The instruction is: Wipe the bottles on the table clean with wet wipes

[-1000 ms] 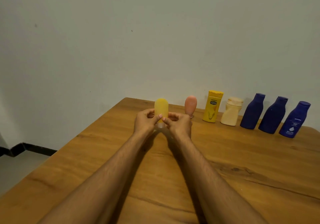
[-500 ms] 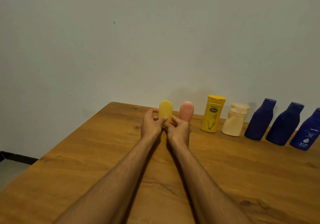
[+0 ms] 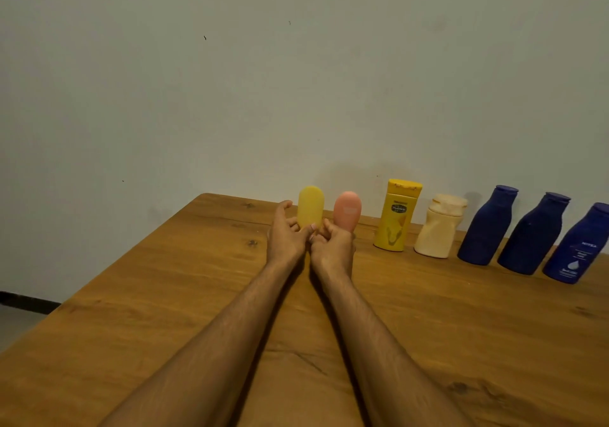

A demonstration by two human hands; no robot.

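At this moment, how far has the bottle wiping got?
Nothing looks finished, and no wet wipe is visible anywhere. In hand: the left hand and right hand both grip the base of the small yellow bottle, upright at the row's left end. Left: the pink bottle, the Vaseline bottle, the cream bottle and three blue bottles stand untouched on the table.

Scene is dimly and warmly lit, with a yellow-green cast on the wall (image 3: 296, 80). Soft shadows are thrown behind the bottles onto the wall and beneath the forearms (image 3: 250, 327) on the wooden table (image 3: 148, 294). Edges are bent by wide-angle distortion; detail is slightly soft.
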